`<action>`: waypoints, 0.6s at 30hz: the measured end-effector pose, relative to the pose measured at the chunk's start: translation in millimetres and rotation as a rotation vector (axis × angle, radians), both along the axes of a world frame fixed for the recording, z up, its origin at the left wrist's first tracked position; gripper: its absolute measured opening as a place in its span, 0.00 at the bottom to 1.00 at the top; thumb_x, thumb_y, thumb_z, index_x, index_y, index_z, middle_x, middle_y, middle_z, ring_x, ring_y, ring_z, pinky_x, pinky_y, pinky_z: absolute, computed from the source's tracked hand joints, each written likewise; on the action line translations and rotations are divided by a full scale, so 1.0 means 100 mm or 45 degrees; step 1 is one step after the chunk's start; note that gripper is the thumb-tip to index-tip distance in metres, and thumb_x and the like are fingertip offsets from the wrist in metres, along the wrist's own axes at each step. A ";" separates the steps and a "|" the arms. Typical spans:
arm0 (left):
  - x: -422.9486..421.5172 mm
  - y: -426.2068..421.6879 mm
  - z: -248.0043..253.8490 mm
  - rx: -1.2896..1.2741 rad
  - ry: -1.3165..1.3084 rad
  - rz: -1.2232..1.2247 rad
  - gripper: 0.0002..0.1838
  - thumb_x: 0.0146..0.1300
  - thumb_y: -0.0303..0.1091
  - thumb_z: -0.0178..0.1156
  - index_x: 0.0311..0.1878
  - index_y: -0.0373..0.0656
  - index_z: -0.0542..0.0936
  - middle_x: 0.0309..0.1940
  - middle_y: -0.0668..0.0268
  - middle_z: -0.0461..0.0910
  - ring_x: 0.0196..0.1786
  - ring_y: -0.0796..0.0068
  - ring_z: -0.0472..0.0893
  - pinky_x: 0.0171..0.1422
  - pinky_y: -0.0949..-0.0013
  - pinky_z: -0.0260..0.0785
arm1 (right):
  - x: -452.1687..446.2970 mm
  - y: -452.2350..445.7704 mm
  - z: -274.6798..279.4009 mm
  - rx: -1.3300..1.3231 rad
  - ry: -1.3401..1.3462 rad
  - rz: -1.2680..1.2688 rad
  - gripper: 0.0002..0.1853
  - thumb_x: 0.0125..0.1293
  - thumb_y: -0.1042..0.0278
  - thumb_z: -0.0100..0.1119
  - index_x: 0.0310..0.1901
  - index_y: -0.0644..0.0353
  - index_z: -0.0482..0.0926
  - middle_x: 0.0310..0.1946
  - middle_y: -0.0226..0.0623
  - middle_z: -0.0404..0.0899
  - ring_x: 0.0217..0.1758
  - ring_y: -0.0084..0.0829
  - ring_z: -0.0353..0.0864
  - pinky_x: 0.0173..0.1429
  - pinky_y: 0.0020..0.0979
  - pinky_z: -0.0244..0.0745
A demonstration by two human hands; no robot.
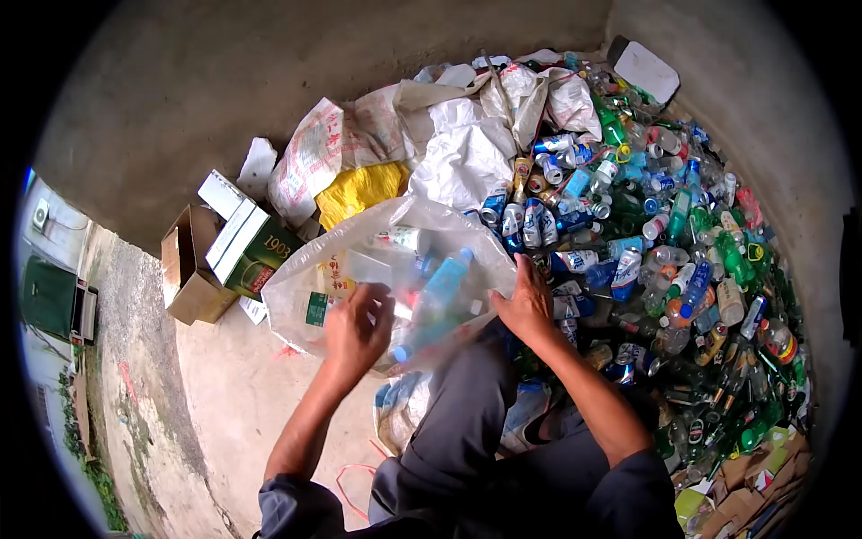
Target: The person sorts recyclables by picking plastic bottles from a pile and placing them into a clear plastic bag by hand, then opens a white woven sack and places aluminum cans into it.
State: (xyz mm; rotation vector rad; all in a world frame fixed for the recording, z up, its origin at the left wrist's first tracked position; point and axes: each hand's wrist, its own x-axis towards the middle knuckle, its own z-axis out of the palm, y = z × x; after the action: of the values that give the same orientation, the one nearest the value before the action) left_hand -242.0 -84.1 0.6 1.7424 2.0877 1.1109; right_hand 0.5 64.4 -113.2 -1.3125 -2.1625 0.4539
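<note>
A large translucent plastic bag [346,225] lies with its mouth spread wide in front of my knees. Inside it are a blue-tinted plastic bottle [446,278], a white tub [409,239] and other clear plastic items partly hidden by the film. My right hand [528,304] is at the bag's right rim, with the rim between thumb and fingers. Over the near left part of the opening is my left hand [357,331], its fingers curled and blurred. Whether anything is in those fingers does not show.
A heap of cans and bottles [628,260] fills the right side up to the wall. Woven sacks [341,148] and a yellow bag [359,193] lie behind the plastic bag. An open cardboard box [184,269] and a green carton [260,251] stand left. Flattened cardboard [745,494] lies lower right.
</note>
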 end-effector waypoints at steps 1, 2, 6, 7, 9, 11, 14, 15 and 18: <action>-0.20 0.13 0.04 0.042 0.242 0.063 0.09 0.59 0.25 0.64 0.44 0.38 0.80 0.38 0.59 0.83 0.28 0.67 0.83 0.34 0.65 0.74 | 0.02 -0.02 0.00 -0.184 0.001 -0.056 0.40 0.55 0.57 0.70 0.66 0.68 0.65 0.57 0.58 0.76 0.62 0.55 0.75 0.65 0.44 0.70; -0.38 0.26 0.03 -0.023 0.269 0.123 0.14 0.58 0.27 0.65 0.48 0.40 0.78 0.45 0.56 0.82 0.34 0.61 0.84 0.38 0.63 0.76 | 0.03 -0.03 0.01 -0.368 0.001 -0.112 0.38 0.56 0.56 0.68 0.64 0.69 0.67 0.52 0.58 0.79 0.58 0.55 0.77 0.63 0.44 0.72; -1.04 0.74 -0.33 -0.257 0.528 0.252 0.32 0.56 0.36 0.67 0.64 0.42 0.69 0.69 0.49 0.65 0.63 0.45 0.75 0.61 0.51 0.74 | 0.15 0.07 -0.62 -0.686 0.169 -0.040 0.25 0.60 0.57 0.62 0.52 0.69 0.76 0.39 0.57 0.83 0.48 0.57 0.82 0.55 0.47 0.76; -1.15 0.84 -0.41 -0.365 0.575 0.258 0.37 0.57 0.37 0.67 0.69 0.38 0.65 0.72 0.46 0.62 0.60 0.43 0.77 0.59 0.50 0.75 | 0.16 0.05 -0.64 -0.604 0.185 -0.038 0.23 0.60 0.58 0.61 0.50 0.68 0.77 0.39 0.58 0.83 0.47 0.56 0.82 0.55 0.47 0.76; -1.40 1.00 -0.67 -0.396 0.586 0.231 0.34 0.57 0.37 0.64 0.67 0.39 0.67 0.64 0.43 0.72 0.56 0.42 0.80 0.56 0.49 0.76 | 0.13 0.02 -0.66 -0.432 0.214 -0.039 0.19 0.61 0.60 0.59 0.46 0.67 0.79 0.38 0.58 0.83 0.46 0.56 0.83 0.53 0.48 0.76; -1.56 1.16 -0.78 -0.671 0.612 0.241 0.23 0.59 0.36 0.59 0.57 0.39 0.77 0.48 0.44 0.83 0.48 0.42 0.83 0.52 0.48 0.77 | 0.14 0.00 -0.73 -0.295 0.306 0.010 0.15 0.64 0.67 0.55 0.48 0.68 0.78 0.33 0.53 0.83 0.32 0.48 0.85 0.40 0.43 0.79; -1.87 1.37 -0.99 -0.412 0.858 0.301 0.12 0.61 0.36 0.54 0.31 0.41 0.84 0.29 0.48 0.84 0.33 0.43 0.84 0.42 0.47 0.78 | 0.19 -0.09 -0.39 -0.433 0.500 0.118 0.15 0.65 0.74 0.49 0.52 0.68 0.78 0.30 0.47 0.83 0.21 0.32 0.83 0.28 0.34 0.77; -2.00 1.45 -0.97 -0.328 0.894 0.335 0.12 0.61 0.36 0.54 0.31 0.42 0.84 0.26 0.50 0.84 0.30 0.45 0.84 0.40 0.49 0.79 | 0.18 -0.12 -0.26 -0.514 0.556 0.111 0.16 0.65 0.74 0.50 0.51 0.68 0.79 0.34 0.51 0.83 0.29 0.39 0.83 0.35 0.37 0.77; -2.12 1.57 -0.56 -0.193 0.452 0.556 0.13 0.63 0.36 0.54 0.33 0.40 0.85 0.23 0.53 0.84 0.28 0.55 0.87 0.38 0.56 0.79 | 0.17 -0.20 0.05 -0.751 0.636 0.079 0.16 0.64 0.73 0.52 0.51 0.69 0.79 0.41 0.58 0.83 0.46 0.50 0.85 0.49 0.40 0.77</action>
State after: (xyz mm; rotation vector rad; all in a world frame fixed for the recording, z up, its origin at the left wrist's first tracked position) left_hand -454.1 72.6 -55.4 1.5430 2.7839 0.7409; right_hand 17.4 44.2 -108.0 -1.2382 -1.7014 1.3645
